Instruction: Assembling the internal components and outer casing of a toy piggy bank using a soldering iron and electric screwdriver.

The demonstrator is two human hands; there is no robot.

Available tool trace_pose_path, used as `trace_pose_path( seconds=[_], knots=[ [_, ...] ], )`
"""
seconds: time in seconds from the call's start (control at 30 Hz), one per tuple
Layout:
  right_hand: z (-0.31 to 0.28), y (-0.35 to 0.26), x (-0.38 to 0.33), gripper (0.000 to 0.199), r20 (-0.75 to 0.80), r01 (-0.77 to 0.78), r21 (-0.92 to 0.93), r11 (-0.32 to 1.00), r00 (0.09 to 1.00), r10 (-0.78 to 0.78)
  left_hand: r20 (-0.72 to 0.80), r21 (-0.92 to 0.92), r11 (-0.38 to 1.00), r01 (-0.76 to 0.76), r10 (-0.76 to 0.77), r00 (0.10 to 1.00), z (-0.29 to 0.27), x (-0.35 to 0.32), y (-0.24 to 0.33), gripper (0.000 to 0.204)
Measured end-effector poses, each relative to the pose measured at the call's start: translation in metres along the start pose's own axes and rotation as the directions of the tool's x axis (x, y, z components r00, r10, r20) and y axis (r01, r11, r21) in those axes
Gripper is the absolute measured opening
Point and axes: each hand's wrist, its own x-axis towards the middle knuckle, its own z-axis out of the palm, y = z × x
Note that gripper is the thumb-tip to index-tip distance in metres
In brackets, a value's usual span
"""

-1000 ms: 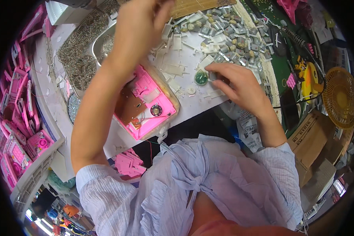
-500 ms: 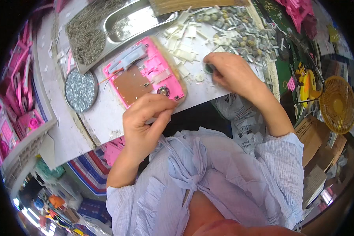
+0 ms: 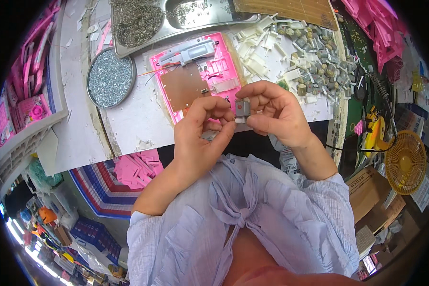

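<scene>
My right hand (image 3: 274, 114) pinches a small grey motor (image 3: 242, 109) with a white plastic piece at its lower end. My left hand (image 3: 200, 128) meets it from the left, fingertips touching the same motor. Both hands hover just above the near edge of the white worktable (image 3: 138, 119). Right behind them lies an open pink plastic casing (image 3: 195, 76) with a brown circuit board, a grey part and thin wires inside.
A round tin of small screws (image 3: 110, 77) sits left of the casing. A metal tray (image 3: 176, 14) of screws stands at the back. Several white plastic pieces and small motors (image 3: 291, 52) cover the right side. A yellow fan (image 3: 405, 162) stands at right, pink parts at left.
My left hand rose from below the table edge to meet my right hand. My right hand came nearer with the motor, away from the pile of parts. The view shifted.
</scene>
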Motion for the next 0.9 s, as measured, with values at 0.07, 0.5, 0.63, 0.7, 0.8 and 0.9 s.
trace_pose_path(
  seconds=[0.07,0.5,0.63,0.7,0.8,0.9],
  knots=[
    [-0.002,0.001,0.003,0.045,-0.001,0.015,-0.085,0.996,1.0,-0.015,0.001,-0.018,1.0,0.005,-0.005,1.0,0.0,0.001,-0.002,0.032],
    [-0.003,0.001,0.003,0.046,0.256,0.435,-0.821,0.369,0.859,-0.443,-0.007,0.183,0.954,-0.236,0.241,0.97,-0.004,0.002,-0.005,0.03],
    [0.005,-0.018,0.01,0.045,0.209,0.396,-0.815,0.423,0.882,-0.423,0.067,0.447,0.731,-0.516,0.548,0.833,-0.009,0.012,-0.01,0.029],
    [-0.002,-0.021,0.011,0.043,0.439,0.559,-0.806,0.194,0.785,-0.437,0.051,0.403,0.743,-0.535,0.565,0.823,-0.011,0.013,-0.009,0.027],
    [-0.004,-0.015,0.011,0.041,0.472,0.622,-0.767,0.155,0.712,-0.52,0.057,0.326,0.813,-0.482,0.492,0.868,-0.015,0.013,-0.005,0.024],
    [-0.003,-0.011,0.013,0.04,0.508,0.639,-0.764,0.096,0.686,-0.521,0.102,0.296,0.838,-0.458,0.45,0.887,-0.02,0.014,-0.008,0.025]
  ],
)
